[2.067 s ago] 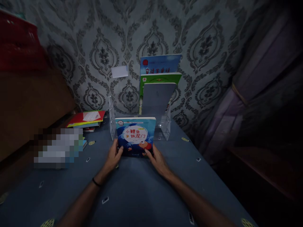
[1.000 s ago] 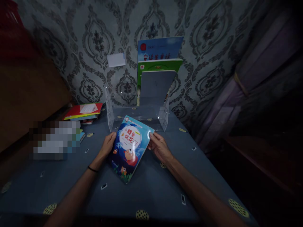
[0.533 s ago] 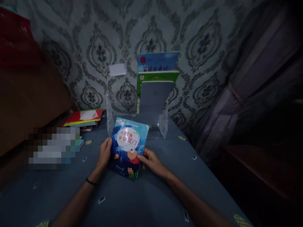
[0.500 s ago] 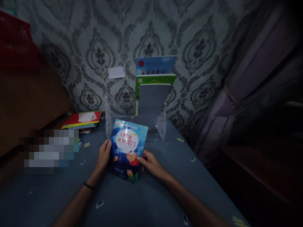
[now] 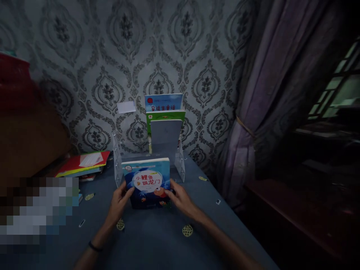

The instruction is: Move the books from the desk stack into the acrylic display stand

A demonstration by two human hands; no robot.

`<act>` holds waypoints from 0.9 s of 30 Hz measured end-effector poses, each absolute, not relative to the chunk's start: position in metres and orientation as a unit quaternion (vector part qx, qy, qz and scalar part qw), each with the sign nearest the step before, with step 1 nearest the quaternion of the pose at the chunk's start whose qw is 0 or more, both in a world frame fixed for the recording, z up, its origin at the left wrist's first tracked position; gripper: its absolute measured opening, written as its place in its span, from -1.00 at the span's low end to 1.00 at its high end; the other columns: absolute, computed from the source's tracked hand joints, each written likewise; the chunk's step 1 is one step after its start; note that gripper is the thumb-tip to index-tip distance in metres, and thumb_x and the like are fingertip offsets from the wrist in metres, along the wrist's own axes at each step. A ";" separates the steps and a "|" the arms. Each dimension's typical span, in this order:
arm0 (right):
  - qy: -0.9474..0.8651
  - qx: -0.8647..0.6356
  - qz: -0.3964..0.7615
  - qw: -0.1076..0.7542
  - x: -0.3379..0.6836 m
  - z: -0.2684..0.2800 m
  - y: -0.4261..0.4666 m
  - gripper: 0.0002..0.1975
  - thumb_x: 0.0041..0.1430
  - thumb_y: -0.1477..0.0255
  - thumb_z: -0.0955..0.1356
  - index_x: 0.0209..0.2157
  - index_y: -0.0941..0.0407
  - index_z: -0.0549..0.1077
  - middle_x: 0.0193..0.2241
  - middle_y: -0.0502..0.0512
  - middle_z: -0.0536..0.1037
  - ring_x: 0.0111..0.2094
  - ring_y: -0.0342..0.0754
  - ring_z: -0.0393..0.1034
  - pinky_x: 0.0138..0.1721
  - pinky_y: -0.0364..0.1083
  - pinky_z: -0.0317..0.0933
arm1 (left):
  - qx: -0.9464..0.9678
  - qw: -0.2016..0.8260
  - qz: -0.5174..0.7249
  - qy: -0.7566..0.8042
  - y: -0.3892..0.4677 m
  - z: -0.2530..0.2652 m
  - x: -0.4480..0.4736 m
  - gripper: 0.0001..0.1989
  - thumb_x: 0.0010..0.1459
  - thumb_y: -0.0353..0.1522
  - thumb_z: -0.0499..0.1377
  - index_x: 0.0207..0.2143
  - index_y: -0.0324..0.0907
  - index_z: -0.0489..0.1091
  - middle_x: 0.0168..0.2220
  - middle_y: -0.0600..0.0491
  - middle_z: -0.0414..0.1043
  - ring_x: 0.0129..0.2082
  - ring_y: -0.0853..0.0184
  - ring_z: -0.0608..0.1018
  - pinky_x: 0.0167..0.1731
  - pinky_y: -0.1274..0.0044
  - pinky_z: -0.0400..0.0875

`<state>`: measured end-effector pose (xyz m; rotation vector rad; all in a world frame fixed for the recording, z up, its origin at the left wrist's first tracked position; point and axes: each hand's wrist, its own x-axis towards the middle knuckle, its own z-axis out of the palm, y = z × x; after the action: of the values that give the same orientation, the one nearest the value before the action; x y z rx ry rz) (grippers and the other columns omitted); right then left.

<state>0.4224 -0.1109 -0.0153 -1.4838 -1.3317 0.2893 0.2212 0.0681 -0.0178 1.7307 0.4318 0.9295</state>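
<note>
A blue children's book (image 5: 147, 182) with a cartoon fish and red Chinese title is held between both my hands, its top edge tilted up. My left hand (image 5: 119, 198) grips its left side, thumb on the cover. On the right side, my right hand (image 5: 181, 197) grips it the same way, fingers mostly behind it. Just beyond is a clear plastic book stand (image 5: 117, 161), partly hidden by the book. Several books stand at its right: a blue one (image 5: 164, 102), a green one (image 5: 165, 115) and a grey-looking one (image 5: 165, 137) in front.
Flat books with a red and yellow one (image 5: 84, 165) on top lie at the left beside a brown box (image 5: 30, 142). A blurred-out patch covers the lower left. A tied purple curtain (image 5: 242, 150) hangs past the table's right edge. A white card (image 5: 126, 107) is near the wall.
The book has gone from slanted to level and its top now leans away, showing its upper edge. My left hand has its thumb on the cover now. The camera view has shifted upward and right.
</note>
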 end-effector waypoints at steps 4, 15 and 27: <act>-0.546 -0.639 0.092 0.534 0.424 -0.020 -0.118 -0.74 0.37 0.19 0.24 -0.12 0.07 0.39 -0.32 0.06 0.55 -0.32 0.01 0.44 -0.27 -0.06 0.31 | 0.758 0.495 0.387 0.175 0.066 -0.016 0.231 -0.52 0.19 -0.03 0.23 -0.02 -0.19 0.47 -0.11 -0.05 0.59 -0.09 0.13 0.59 -0.07 0.39 0.49; -0.527 -0.661 0.013 0.535 0.415 -0.038 -0.119 -0.71 0.40 0.19 0.24 -0.12 0.09 0.44 -0.30 0.15 0.60 -0.29 0.08 0.52 -0.30 -0.06 0.35 | 0.788 0.323 0.460 0.251 0.069 -0.044 0.231 -0.62 0.18 0.00 0.19 -0.31 -0.13 0.37 -0.49 0.13 0.42 -0.51 0.33 0.48 -0.47 0.52 0.41; -0.536 -0.645 0.030 0.544 0.409 -0.025 -0.123 -0.77 0.40 0.26 0.21 -0.14 0.06 0.43 -0.27 0.13 0.60 -0.26 0.06 0.51 -0.22 -0.03 0.37 | 0.793 0.285 0.467 0.268 0.063 -0.044 0.231 -0.62 0.18 0.02 0.15 -0.32 -0.12 0.35 -0.51 0.11 0.45 -0.53 0.27 0.54 -0.53 0.50 0.41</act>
<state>0.4090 -0.1226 -0.0249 -1.5300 -1.2719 0.0703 0.2310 0.0629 -0.0436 2.1204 0.7167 1.2490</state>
